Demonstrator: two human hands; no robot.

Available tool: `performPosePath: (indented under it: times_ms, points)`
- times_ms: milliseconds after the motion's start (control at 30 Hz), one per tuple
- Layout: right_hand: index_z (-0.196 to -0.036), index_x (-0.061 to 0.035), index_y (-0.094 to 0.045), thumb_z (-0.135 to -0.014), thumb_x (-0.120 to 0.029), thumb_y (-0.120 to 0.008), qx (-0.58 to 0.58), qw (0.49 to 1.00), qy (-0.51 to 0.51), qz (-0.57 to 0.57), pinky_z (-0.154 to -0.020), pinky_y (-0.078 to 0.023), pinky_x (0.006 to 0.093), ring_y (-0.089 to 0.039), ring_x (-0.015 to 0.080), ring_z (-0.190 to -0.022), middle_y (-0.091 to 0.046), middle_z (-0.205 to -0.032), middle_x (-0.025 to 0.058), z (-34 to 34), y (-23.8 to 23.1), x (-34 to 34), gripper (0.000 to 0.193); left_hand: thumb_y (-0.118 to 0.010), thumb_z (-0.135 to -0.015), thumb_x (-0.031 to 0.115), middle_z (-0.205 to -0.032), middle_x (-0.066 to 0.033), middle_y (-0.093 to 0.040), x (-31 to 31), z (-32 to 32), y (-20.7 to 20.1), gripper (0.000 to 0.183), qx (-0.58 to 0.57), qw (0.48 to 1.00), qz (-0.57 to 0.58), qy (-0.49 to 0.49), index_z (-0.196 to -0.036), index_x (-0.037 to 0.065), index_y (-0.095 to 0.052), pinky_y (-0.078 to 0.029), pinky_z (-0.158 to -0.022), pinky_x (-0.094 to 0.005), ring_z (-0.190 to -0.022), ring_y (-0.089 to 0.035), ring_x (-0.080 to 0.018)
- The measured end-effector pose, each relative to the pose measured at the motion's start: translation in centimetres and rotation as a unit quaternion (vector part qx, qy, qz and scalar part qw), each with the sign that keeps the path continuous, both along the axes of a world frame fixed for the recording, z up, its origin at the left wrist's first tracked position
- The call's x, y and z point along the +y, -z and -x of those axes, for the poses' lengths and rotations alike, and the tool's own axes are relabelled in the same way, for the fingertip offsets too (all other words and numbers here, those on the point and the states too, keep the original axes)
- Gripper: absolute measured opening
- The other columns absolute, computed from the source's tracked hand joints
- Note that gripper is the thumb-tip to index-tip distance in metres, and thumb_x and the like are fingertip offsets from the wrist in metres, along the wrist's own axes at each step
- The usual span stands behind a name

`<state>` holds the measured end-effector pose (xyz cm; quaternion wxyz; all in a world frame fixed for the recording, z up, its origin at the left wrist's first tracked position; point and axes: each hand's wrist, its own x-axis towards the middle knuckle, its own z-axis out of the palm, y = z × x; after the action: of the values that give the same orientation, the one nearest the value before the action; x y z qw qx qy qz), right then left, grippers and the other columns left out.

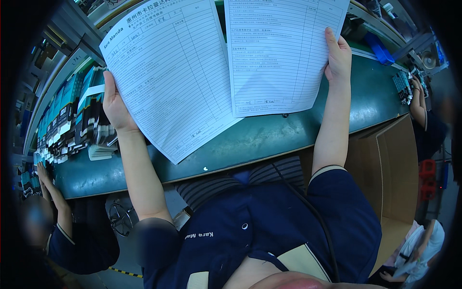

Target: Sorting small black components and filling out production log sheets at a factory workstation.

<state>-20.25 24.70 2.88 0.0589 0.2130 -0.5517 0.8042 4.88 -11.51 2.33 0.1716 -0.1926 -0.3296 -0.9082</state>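
Observation:
Two white printed form sheets are held up over a green worktable. My left hand [116,107] grips the left edge of one paper form [178,82], thumb on its front and fingers mostly behind it. This sheet tilts, its lower corner hanging near the table's front edge. On the other side, my right hand [339,57] holds the second paper form [276,67] by its right edge, thumb on the printed face. The sheets overlap slightly at the middle. Both carry ruled tables with some handwriting.
Stacks of teal and black flat boxes [67,120] crowd the left of the green worktable [231,149]. A blue bin [378,48] stands at the back right. A large cardboard box [394,168] is beside my right arm. Co-workers sit at both sides, a co-worker's hands [50,185] at the left.

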Motion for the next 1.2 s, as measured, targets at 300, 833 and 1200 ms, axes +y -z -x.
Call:
performPosePath:
  times_ms: [300, 833, 1200]
  points:
    - [-0.103, 0.0016, -0.064, -0.086, -0.026, -0.068, 0.013, 1.000, 0.010, -0.015, -0.074, -0.052, 0.0257, -0.064, 0.0139, -0.085, -0.068, -0.096, 0.0090, 0.2, 0.3, 0.1, 0.032, -0.027, -0.101, 0.039, -0.127, -0.0222, -0.052, -0.6, 0.1, 0.4, 0.054, 0.011, 1.000, -0.007, 0.008, -0.130, -0.003, -0.045, -0.051, -0.088, -0.0460, -0.111, -0.057, -0.0350]
    - [-0.095, 0.0008, -0.065, -0.084, -0.024, -0.071, -0.011, 1.000, -0.021, 0.012, -0.072, -0.052, 0.0271, -0.065, 0.0142, -0.082, -0.068, -0.090, 0.0075, 1.3, 0.7, 0.5, 0.028, -0.030, -0.100, 0.039, -0.124, -0.0195, -0.055, -0.6, 0.2, 0.5, 0.053, 0.015, 1.000, -0.001, 0.019, -0.127, -0.002, -0.048, -0.050, -0.089, -0.0432, -0.110, -0.058, -0.0318]
    - [-0.105, 0.0039, -0.061, -0.091, -0.022, -0.062, -0.039, 0.999, 0.030, -0.018, -0.077, -0.054, 0.0302, -0.064, 0.0189, -0.090, -0.066, -0.102, 0.0123, 2.0, 0.5, 0.9, 0.030, -0.028, -0.101, 0.040, -0.123, -0.0141, -0.058, -1.4, 0.3, 0.9, 0.050, 0.037, 0.997, 0.012, 0.067, -0.125, 0.003, -0.053, -0.050, -0.090, -0.0410, -0.112, -0.058, -0.0282]
